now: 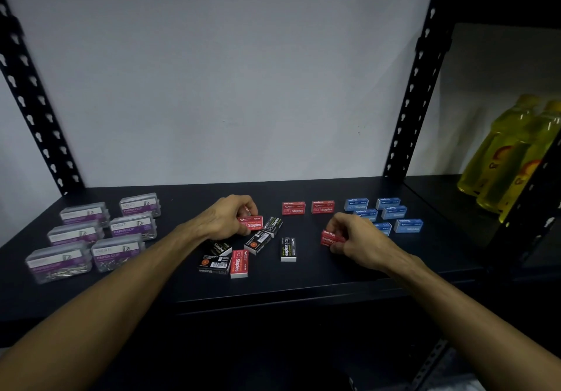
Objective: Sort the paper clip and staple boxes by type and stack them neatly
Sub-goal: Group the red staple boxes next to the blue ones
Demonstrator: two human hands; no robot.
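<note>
Far left of the dark shelf (303,278): six clear paper clip boxes (91,236) in two rows, already grouped, loose clips visible inside. Probably rigid plastic, a little slick, contents liable to rattle and shift; best taken by the long sides.

Centre-left: left hand (226,217), fingers curled round a red staple box (252,223) at the top of the unsorted pile. Under and beside it, black staple boxes (258,240) at mixed angles, some touching, plus another red box (239,263) lying lengthwise at the near edge of the pile. One black box (288,249) apart, just to the right.

Centre-right, at the back: two red boxes (308,207) side by side, not yet stacked. Nearer: right hand (355,240), pinching a second red staple box (331,237) by its ends, label upside down, raised slightly or resting on the shelf, cannot tell which.

Right: blue staple boxes (384,213) gathered in a loose cluster, one partly hidden behind the right hand.

Far right, on the next bay: yellow bottles (510,154).

Likely small, dense, stiff cardboard: heavy for the size, flaps prone to popping open, so a thumb-and-finger grip across the long faces seems safest. Flat tops should stack well if edges are squared.
</note>
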